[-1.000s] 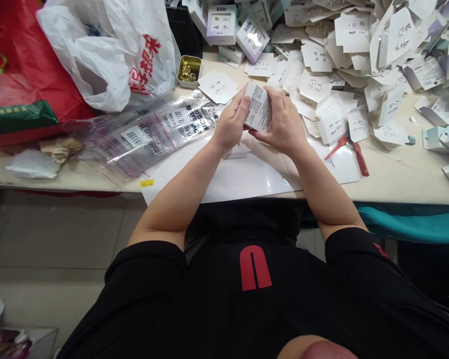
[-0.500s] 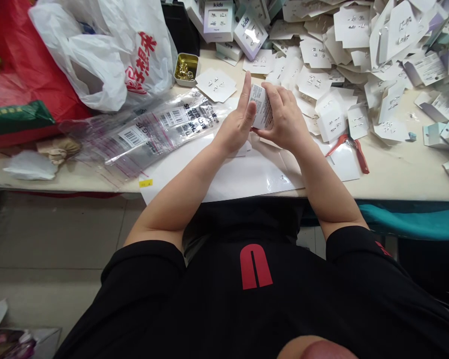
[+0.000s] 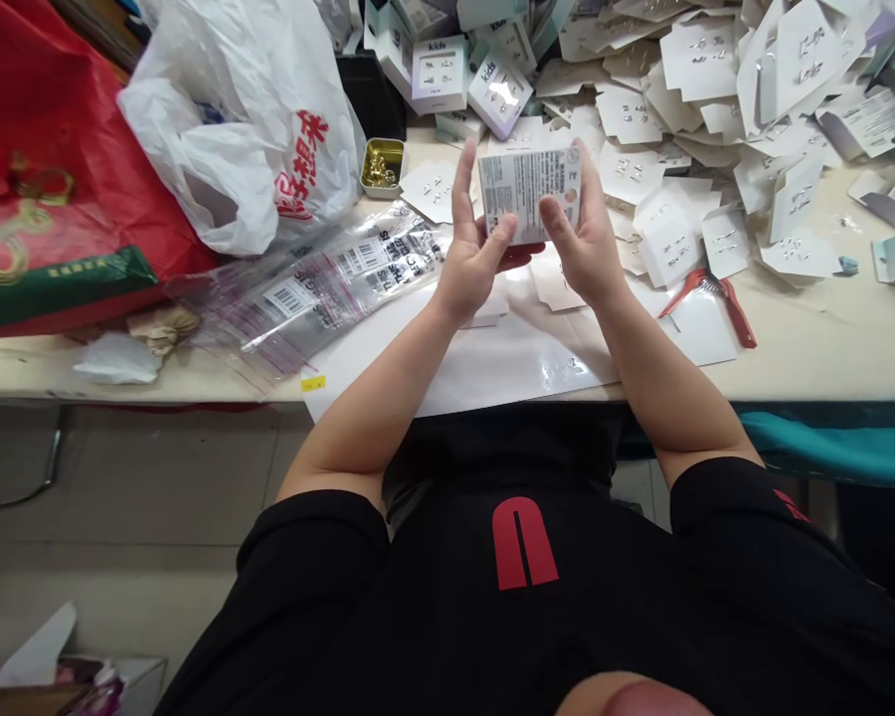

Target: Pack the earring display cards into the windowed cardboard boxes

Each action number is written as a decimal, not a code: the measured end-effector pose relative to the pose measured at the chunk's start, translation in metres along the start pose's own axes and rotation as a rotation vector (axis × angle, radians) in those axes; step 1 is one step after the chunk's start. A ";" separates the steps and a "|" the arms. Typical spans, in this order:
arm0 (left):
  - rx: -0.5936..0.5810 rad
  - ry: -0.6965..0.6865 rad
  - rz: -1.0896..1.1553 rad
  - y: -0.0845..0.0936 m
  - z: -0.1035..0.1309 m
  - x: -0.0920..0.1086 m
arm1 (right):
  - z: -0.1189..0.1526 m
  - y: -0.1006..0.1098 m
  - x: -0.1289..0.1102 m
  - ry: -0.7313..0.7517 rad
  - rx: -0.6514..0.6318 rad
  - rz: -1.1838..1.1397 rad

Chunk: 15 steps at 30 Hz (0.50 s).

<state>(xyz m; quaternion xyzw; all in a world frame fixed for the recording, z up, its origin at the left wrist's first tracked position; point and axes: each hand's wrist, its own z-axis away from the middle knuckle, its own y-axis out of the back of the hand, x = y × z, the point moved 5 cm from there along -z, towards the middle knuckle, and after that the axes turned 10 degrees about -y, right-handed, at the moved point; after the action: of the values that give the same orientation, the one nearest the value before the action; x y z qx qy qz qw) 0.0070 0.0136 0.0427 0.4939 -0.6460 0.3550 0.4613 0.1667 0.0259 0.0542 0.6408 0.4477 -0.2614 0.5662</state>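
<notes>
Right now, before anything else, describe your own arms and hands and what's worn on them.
Loose, black fabric short sleeves end around the elbows, the right one with a small red marking. Below them, the forearms are bare. The left hand and right hand wear no gloves, and no watch, bracelet or ring shows.

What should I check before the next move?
1. Left hand on the printed box: ok, thumb against its text face.
2. Right hand on it too: ok.
3. Box's far face in view: cannot tell what it shows, turned away.
4. Red-handled cutters apart from both hands: ok.
5. White sheet free of cards: not ok, a card lies there.
6. Metal tin upright: ok.
</notes>
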 end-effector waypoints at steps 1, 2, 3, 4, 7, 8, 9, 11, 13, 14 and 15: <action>-0.008 -0.001 -0.005 -0.001 0.001 0.000 | -0.002 -0.001 0.004 -0.037 0.018 -0.127; -0.010 -0.020 -0.005 -0.002 0.002 0.000 | -0.004 0.002 0.009 -0.079 0.079 -0.242; -0.009 -0.054 -0.003 -0.002 0.003 0.002 | -0.006 0.006 0.015 -0.124 0.157 -0.329; -0.013 -0.088 -0.004 -0.001 0.005 0.003 | -0.008 0.009 0.019 -0.164 0.206 -0.368; -0.072 -0.088 -0.048 -0.001 0.009 0.003 | -0.015 0.020 0.026 -0.214 0.252 -0.361; -0.104 -0.051 -0.066 -0.001 0.010 0.001 | -0.017 0.023 0.026 -0.213 0.247 -0.353; -0.131 -0.012 -0.078 -0.002 0.011 -0.001 | -0.018 0.025 0.025 -0.208 0.248 -0.357; -0.158 0.031 -0.072 -0.003 0.012 -0.002 | -0.018 0.027 0.020 -0.200 0.260 -0.398; -0.153 0.035 -0.062 -0.004 0.013 0.001 | -0.015 0.026 0.014 -0.196 0.260 -0.444; -0.143 0.029 -0.064 -0.004 0.013 0.003 | -0.013 0.023 0.011 -0.184 0.243 -0.456; -0.131 0.016 -0.071 -0.003 0.013 0.005 | -0.010 0.021 0.007 -0.162 0.216 -0.460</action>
<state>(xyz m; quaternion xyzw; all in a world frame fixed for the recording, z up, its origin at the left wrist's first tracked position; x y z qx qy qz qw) 0.0066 -0.0010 0.0432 0.4823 -0.6463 0.2992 0.5101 0.1862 0.0388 0.0608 0.5561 0.5043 -0.4798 0.4542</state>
